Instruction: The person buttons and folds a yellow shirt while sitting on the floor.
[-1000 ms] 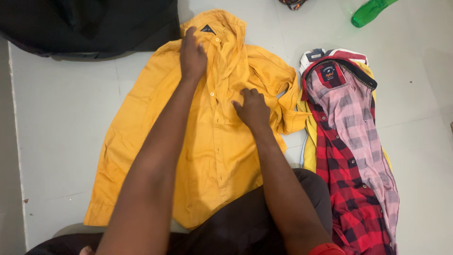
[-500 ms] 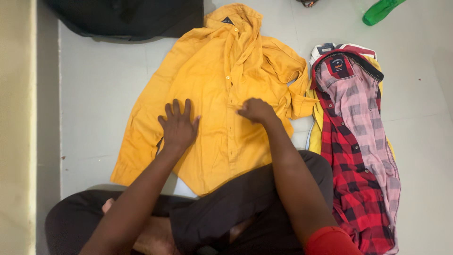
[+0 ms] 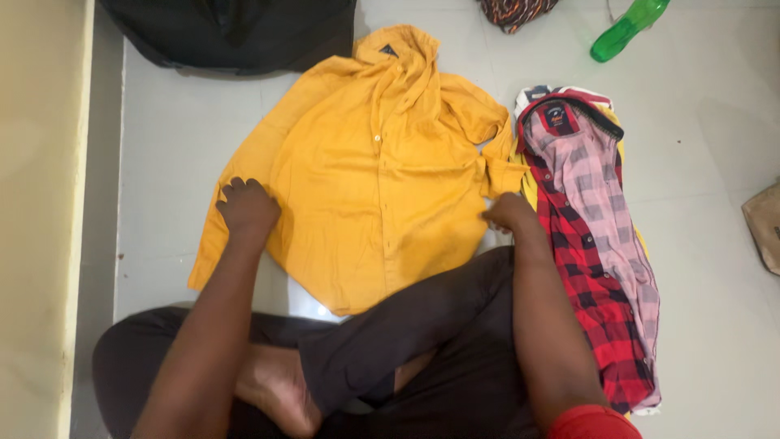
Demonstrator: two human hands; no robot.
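A yellow button-up shirt (image 3: 366, 187) lies spread face up on the pale floor in front of me, collar at the far end. My left hand (image 3: 246, 207) rests with curled fingers on its left sleeve near the side seam. My right hand (image 3: 510, 213) sits at the shirt's right edge, fingers bent against the fabric; whether it pinches the cloth I cannot tell. My crossed legs in dark trousers (image 3: 422, 341) cover the shirt's lower right hem.
A red and pink checked shirt (image 3: 589, 236) lies on a small folded pile to the right. A green bottle (image 3: 630, 28) lies at the far right, dark cloth (image 3: 236, 32) at the far left, a brown bag (image 3: 766, 228) at the right edge, a beige wall (image 3: 41, 203) on the left.
Both hands have slid outward from the shirt's middle: the left to the left sleeve, the right to the right edge. The shirt front looks flatter.
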